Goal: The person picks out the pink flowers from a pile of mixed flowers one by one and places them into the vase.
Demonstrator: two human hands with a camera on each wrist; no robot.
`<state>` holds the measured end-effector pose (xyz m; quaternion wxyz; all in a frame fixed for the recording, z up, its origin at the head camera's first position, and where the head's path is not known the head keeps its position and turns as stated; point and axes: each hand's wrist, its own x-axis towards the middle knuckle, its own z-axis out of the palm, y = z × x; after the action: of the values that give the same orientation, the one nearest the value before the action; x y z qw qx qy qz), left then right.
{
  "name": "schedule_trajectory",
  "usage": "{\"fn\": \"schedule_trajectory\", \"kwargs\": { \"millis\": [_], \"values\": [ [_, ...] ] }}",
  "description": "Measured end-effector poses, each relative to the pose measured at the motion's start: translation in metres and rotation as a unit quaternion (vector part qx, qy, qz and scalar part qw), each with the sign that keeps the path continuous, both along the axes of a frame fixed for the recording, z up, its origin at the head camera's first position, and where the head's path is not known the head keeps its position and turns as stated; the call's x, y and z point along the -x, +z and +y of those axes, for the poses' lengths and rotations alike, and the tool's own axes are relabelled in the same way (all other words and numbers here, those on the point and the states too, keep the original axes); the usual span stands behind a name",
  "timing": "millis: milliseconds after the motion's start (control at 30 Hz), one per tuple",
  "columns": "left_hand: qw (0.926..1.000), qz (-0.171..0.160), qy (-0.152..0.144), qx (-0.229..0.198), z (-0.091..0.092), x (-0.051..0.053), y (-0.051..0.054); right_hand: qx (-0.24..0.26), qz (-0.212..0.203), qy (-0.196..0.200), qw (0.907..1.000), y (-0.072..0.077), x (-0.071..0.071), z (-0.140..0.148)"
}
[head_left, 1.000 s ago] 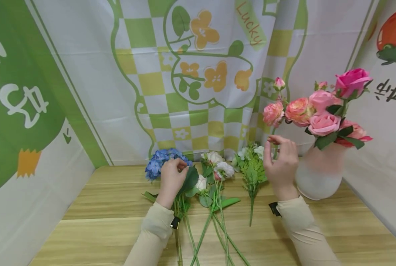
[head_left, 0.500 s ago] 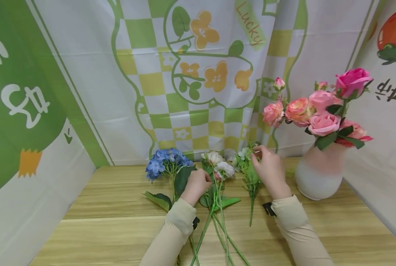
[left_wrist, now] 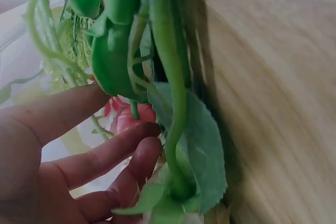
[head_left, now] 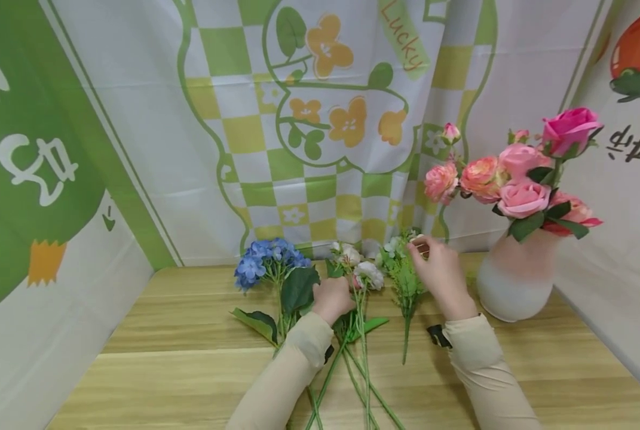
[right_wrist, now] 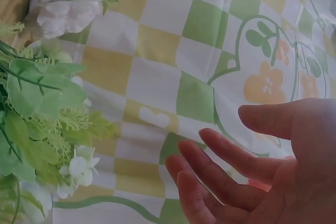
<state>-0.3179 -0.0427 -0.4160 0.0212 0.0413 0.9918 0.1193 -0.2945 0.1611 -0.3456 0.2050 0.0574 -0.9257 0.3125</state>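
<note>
My left hand (head_left: 333, 298) reaches in among the white flowers (head_left: 370, 276) in the middle of the table. In the left wrist view its fingers (left_wrist: 113, 156) are fairly straight, the tips at or against the green stems (left_wrist: 170, 51) and leaves, with a reddish-pink bloom (left_wrist: 131, 119) behind them. Whether the tips press the stems cannot be made out. My right hand (head_left: 442, 275) hovers beside the green leafy spray (head_left: 406, 280) with small white blossoms. Its fingers (right_wrist: 210, 174) are loosely bent and hold nothing in the right wrist view.
At the right stands a pink-and-white vase (head_left: 516, 280) filled with pink roses (head_left: 524, 200). Blue hydrangeas (head_left: 268, 260) with broad dark leaves lie left of my left hand. Long bare stems (head_left: 333, 379) cross toward the table's front. A patterned cloth (head_left: 320, 197) hangs behind.
My left hand has moved right from the blue hydrangea to the white flowers, which have shifted slightly. My right hand has come leftward from near the vase to the green spray.
</note>
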Motion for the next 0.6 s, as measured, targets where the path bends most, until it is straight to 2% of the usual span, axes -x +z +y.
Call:
{"fn": "schedule_trajectory", "kwargs": {
  "millis": [233, 433, 533, 600],
  "values": [
    [0.9995, -0.024, -0.013, 0.013, 0.01, 0.007, -0.002, -0.001, -0.006, -0.005, 1.0, 0.005, -0.002, 0.006],
    [0.9979, -0.062, -0.009, 0.015, 0.013, 0.013, -0.001, -0.002, -0.004, -0.005, 1.0, 0.005, -0.002, 0.007],
    [0.9974, -0.072, -0.007, 0.005, 0.014, 0.014, 0.001, -0.002, -0.007, -0.004, 1.0, 0.004, -0.002, 0.007],
    [0.9978, -0.065, -0.005, -0.012, 0.014, 0.013, 0.004, -0.002, -0.007, -0.004, 1.0, 0.004, -0.002, 0.007]
  ]
}}
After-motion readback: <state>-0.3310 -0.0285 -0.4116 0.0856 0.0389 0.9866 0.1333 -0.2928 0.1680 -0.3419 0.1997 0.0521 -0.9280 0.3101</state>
